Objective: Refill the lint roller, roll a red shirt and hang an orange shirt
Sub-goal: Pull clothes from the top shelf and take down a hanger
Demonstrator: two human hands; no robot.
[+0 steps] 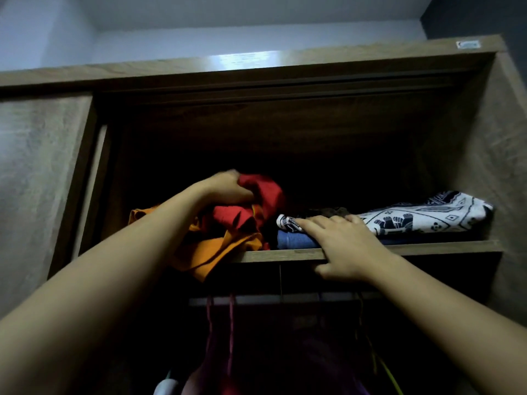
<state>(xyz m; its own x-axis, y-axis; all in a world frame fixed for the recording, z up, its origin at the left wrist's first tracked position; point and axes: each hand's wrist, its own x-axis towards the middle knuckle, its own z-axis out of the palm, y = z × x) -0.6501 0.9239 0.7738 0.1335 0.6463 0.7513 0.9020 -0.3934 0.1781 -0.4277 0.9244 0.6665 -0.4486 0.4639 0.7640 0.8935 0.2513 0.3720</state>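
Observation:
I look up into a wardrobe's top shelf (427,248). My left hand (226,188) grips a crumpled red shirt (265,195) that lies on top of an orange shirt (216,252). The orange shirt spills over the shelf's front edge at the left. My right hand (339,243) rests flat, fingers straight, on a folded pile beside them, its thumb under the shelf edge. No lint roller is in view.
The folded pile holds a blue garment (296,240) and a white cloth with dark patterns (422,216). Below the shelf runs a hanging rail (256,299) with hangers and dark clothes. A sliding door (37,178) stands at the left, the wardrobe side wall (484,155) at the right.

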